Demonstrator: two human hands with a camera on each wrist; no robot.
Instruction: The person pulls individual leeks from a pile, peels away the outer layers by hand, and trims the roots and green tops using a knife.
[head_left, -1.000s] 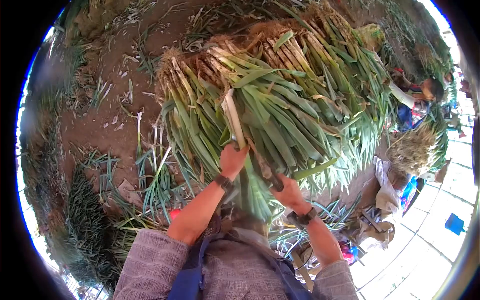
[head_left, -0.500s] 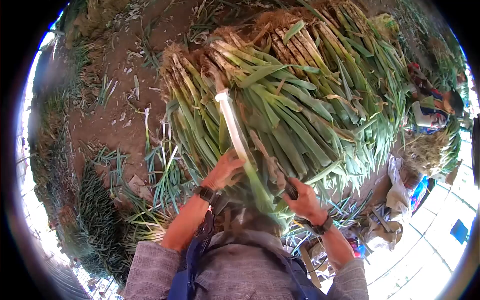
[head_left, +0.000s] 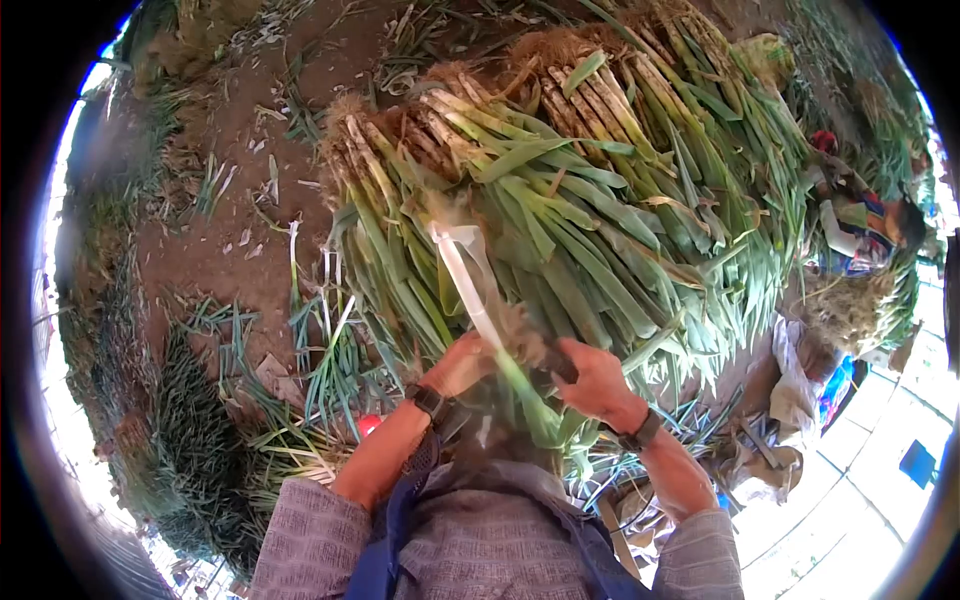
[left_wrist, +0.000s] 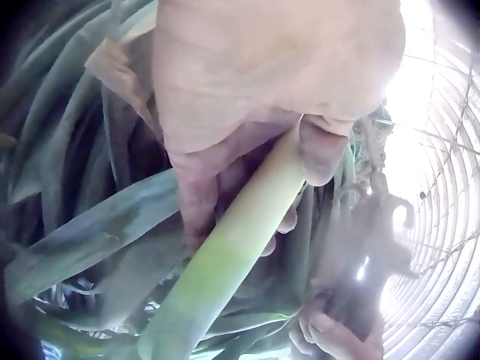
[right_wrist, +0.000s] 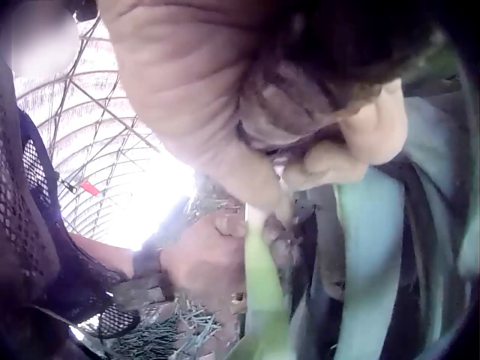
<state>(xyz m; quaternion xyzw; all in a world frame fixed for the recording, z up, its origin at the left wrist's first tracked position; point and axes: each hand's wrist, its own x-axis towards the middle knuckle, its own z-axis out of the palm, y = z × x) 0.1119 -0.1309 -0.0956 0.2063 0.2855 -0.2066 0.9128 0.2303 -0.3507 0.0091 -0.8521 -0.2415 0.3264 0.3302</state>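
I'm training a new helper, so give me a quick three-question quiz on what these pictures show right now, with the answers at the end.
1. Multiple choice: what does the left hand hold?
a) a rope
b) a pale stalk
c) a bucket

2. True or false: the roots of the piled stalks are at the end farther from that hand.

3. Short answer: which hand grips the dark-handled tool?

Key: 1. b; 2. true; 3. the right hand.
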